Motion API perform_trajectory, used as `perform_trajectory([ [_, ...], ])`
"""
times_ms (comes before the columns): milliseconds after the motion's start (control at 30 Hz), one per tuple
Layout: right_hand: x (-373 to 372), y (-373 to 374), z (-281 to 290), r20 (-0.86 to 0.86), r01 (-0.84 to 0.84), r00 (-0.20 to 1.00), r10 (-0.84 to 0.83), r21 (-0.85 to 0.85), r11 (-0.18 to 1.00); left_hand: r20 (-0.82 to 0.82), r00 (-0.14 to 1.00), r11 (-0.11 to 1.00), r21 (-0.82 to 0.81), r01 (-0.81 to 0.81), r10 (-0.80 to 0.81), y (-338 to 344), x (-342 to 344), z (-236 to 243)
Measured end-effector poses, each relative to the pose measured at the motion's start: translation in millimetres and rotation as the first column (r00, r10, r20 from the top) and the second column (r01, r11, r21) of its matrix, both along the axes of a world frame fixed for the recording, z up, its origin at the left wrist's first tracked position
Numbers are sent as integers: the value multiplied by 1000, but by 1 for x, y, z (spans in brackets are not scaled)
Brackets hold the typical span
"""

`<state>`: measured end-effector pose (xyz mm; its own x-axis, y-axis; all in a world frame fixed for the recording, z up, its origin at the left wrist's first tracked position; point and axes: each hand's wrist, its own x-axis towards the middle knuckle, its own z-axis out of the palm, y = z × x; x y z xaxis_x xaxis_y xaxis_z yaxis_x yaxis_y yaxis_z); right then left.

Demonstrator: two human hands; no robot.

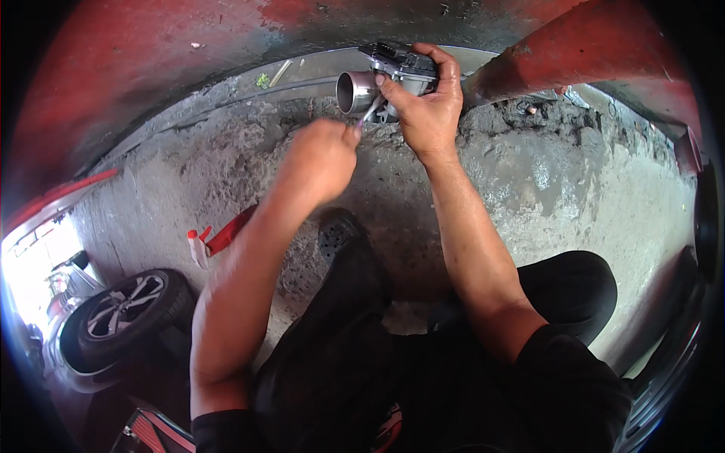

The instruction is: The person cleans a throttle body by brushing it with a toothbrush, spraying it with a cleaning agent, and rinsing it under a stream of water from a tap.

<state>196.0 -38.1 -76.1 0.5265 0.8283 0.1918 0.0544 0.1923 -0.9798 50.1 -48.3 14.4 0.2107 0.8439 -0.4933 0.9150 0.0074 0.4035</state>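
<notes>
A throttle body (408, 69) with a black plastic cover and a round metal bore (355, 92) is up at the top middle. My right hand (434, 106) is closed around it, with the thumb on its near side and fingers over the back. My left hand (321, 155), smeared by motion, is closed on a thin light-coloured tool (370, 112). The tool's tip meets the underside of the throttle body beside the bore. Its handle is hidden in my fist, so I cannot tell the exact kind.
Overhead hangs a red-painted surface (189, 53), with a thick red beam (566, 57) at the right. Below is rough, broken concrete (529, 158). A spray bottle (198, 245) with a red trigger lies left of my left forearm. A wheel with tyre (128, 309) is at the lower left.
</notes>
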Motion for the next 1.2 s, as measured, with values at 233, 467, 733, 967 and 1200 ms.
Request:
perform_trajectory([
  [233, 6, 2, -2, -11, -45, 999, 46, 29, 999, 35, 984, 964, -210, -162, 173, -7, 4, -5],
  [467, 17, 9, 13, 177, 130, 977, -120, -45, 990, 62, 972, 940, 247, -234, 226, -36, 24, -2],
  [733, 48, 12, -10, -335, -176, 926, 177, 32, 984, 49, 958, 949, 156, 272, -283, 42, 26, 10],
  [967, 31, 14, -4, -119, -318, 938, 327, 90, 944, 3, 1000, 787, -617, 15, -17, 63, 30, 48],
  [1200, 33, 20, -14, -102, -152, 983, 155, 35, 988, 48, 986, 977, 135, -165, 160, -26, 49, -30],
])
